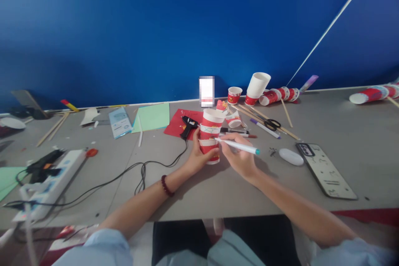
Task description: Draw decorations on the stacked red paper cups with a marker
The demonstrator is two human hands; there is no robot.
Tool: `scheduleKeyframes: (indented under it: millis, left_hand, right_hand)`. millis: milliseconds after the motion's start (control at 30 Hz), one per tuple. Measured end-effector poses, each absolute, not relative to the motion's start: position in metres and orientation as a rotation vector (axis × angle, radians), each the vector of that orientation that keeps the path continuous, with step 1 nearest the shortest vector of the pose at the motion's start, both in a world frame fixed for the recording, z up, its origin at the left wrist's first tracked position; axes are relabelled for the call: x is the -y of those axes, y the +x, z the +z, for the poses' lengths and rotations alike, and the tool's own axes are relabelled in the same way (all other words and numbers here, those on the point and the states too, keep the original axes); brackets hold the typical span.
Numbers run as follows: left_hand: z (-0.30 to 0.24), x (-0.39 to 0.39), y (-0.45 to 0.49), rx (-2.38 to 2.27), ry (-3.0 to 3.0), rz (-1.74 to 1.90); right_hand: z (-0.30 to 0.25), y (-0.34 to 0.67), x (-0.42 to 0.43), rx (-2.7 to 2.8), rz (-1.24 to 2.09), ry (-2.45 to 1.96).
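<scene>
A stack of red and white paper cups (210, 134) stands upright in front of me, with curved green lines on its upper white band. Around its left and lower side wraps my left hand (200, 151). My right hand (239, 156) grips a white marker pen (240, 146) with a green end. The pen's tip points at the cups' right side; I cannot tell if it touches. Just behind the stack lie a black glue gun (188, 126) on red paper (172, 127) and a crumpled paper cup (233, 119).
A phone (327, 170) and white oval case (291, 156) lie right. Scissors (272, 124), a purple marker (264, 128) and wooden sticks sit behind my right hand. More paper cups (258, 85) stand by the blue wall. A black cable (121, 173) crosses left towards a power strip (59, 181).
</scene>
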State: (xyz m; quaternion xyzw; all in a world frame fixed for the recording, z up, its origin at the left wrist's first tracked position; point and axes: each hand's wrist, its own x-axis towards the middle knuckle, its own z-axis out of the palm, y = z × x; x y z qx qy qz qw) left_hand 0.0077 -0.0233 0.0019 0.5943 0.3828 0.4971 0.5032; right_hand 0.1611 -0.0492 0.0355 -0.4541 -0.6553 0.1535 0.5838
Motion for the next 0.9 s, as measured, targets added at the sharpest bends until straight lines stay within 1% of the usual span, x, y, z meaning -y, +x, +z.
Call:
scheduleKeyframes:
  millis: [900]
  left_hand:
    - [0.0008,0.0237,0.0082,-0.899,1.454,1.222]
  right_hand:
    - [0.0372,0.1626,0.0498,1.556,0.304,-1.024]
